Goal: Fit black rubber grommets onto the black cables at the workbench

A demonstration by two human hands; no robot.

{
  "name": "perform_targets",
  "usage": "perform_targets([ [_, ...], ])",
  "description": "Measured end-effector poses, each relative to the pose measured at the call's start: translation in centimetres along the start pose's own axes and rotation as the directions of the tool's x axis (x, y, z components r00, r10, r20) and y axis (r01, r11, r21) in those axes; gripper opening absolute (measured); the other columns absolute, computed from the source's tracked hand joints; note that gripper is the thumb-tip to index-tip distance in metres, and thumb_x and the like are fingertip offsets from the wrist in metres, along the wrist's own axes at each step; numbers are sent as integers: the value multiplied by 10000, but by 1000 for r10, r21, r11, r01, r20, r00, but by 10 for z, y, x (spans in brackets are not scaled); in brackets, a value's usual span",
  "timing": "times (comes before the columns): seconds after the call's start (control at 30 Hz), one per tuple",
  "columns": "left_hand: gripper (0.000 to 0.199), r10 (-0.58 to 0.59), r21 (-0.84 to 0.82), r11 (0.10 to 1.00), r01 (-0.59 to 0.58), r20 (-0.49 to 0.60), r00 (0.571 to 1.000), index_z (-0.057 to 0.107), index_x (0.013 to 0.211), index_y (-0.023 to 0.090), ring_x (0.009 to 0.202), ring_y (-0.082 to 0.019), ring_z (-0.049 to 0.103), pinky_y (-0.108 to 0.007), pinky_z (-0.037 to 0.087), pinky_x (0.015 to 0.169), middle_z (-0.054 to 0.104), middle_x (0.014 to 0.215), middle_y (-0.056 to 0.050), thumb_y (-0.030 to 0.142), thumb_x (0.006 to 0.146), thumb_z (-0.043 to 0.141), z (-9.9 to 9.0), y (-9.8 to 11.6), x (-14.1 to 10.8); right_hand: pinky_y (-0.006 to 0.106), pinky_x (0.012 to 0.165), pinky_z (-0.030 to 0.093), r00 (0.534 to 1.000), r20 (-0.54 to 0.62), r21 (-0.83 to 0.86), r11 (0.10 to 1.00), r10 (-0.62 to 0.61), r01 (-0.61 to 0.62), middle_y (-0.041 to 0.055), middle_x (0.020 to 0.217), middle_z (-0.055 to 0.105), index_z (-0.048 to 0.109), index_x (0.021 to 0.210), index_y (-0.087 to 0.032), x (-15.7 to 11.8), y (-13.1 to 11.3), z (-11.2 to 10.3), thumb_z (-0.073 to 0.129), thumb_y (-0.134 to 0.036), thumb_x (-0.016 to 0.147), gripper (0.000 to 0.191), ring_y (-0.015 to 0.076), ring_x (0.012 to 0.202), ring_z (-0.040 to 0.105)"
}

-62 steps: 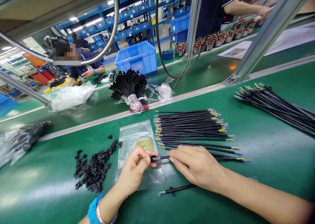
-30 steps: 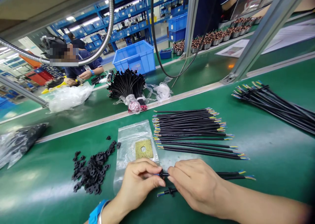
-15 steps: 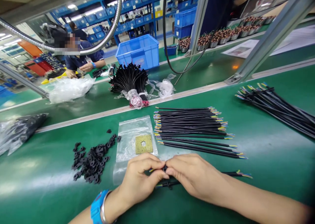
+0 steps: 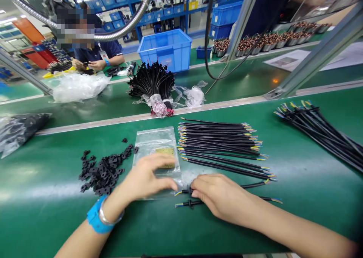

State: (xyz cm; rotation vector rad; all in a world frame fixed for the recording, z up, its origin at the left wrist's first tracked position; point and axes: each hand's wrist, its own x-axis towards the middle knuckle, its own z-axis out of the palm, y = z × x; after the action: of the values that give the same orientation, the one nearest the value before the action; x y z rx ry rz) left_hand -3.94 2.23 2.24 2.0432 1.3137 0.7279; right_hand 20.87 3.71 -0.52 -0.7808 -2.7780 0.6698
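My right hand (image 4: 218, 193) is closed on a black cable (image 4: 252, 184) whose coloured wire ends stick out on both sides. A small black grommet sits on that cable by my fingertips. Just below lies a second cable (image 4: 269, 199), also with a black grommet (image 4: 191, 204) near its left end. My left hand (image 4: 150, 176) is open and holds nothing, thumb and fingers apart, over a clear plastic bag (image 4: 141, 139). Partly hidden behind its fingers is a yellow square pad (image 4: 167, 152) on the bag. To the left, black grommets (image 4: 104, 171) lie in a loose pile.
Rows of black cables (image 4: 215, 137) lie beyond my hands, with another cable bundle (image 4: 317, 125) at the right. Tied black wires (image 4: 153, 84) rest by the metal rail. Behind are a blue bin (image 4: 166, 52) and a seated co-worker (image 4: 96, 50). A dark-filled bag (image 4: 22, 129) is far left.
My left hand has let go of the cable end and moved left, its fingers opening. My right hand stays on the cable. The view has shifted slightly.
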Motion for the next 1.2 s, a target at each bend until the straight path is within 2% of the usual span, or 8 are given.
perform_targets([
  [0.13,418,-205,434,837,334,-317,926,647,1180,163,1173,-294,562,-440,417,1026,640,1244,-144,427,862,583,-49,-51,-9,303,658,367,997,72,-82,996,-20,26,24,778,574,569,790,-186,-1,0,2,503,-213,935,162,181,729,501],
  [0.23,470,-327,599,648,469,-337,883,619,1219,108,1152,-340,562,-459,421,1002,621,1214,-198,414,881,508,-66,-84,-16,305,669,378,994,102,-62,997,-33,40,26,790,566,597,822,-190,-1,-2,2,507,-224,933,147,183,743,496],
  [0.3,413,-398,611,607,508,-320,860,647,1176,151,1024,-319,620,-428,474,904,649,1107,-160,385,888,465,-69,-93,-17,301,672,386,992,122,-45,998,-38,44,22,793,566,607,842,-195,-2,-3,-2,509,-224,932,136,178,743,501],
  [0.43,268,-437,577,607,547,-332,836,678,999,213,837,-251,649,-338,484,732,663,941,-79,293,850,470,-67,-91,-15,291,681,406,997,80,-42,999,-20,23,18,796,582,616,853,-203,0,8,-10,491,-232,945,158,170,753,523],
  [0.6,230,-443,563,610,558,-341,829,657,894,208,796,-226,632,-304,463,684,651,883,-62,361,848,490,-67,-89,-14,325,751,444,975,-221,-248,964,34,-90,73,859,601,615,905,-167,5,35,-7,471,-176,929,146,210,845,547],
  [0.83,137,-420,551,674,493,-263,868,638,831,197,852,-236,614,-343,487,780,615,926,-75,312,783,579,-68,-86,-20,309,674,433,983,-180,-341,935,34,-94,48,767,564,526,789,-185,6,41,-2,466,-139,895,130,198,728,541],
  [1.03,158,-348,571,688,447,-281,895,625,830,190,921,-249,607,-368,477,851,639,934,-92,254,858,483,-71,-79,-22,263,501,346,943,-332,-338,935,-8,-111,-15,643,492,391,770,-220,5,37,-12,355,-126,927,186,141,516,474],
  [1.2,211,-298,583,707,400,-267,916,668,959,176,953,-255,598,-374,474,875,640,954,-93,207,848,490,-63,-69,-18,258,500,347,905,-425,-282,951,-8,-124,-25,684,500,398,840,-221,5,36,-14,340,-183,968,145,134,538,497],
])
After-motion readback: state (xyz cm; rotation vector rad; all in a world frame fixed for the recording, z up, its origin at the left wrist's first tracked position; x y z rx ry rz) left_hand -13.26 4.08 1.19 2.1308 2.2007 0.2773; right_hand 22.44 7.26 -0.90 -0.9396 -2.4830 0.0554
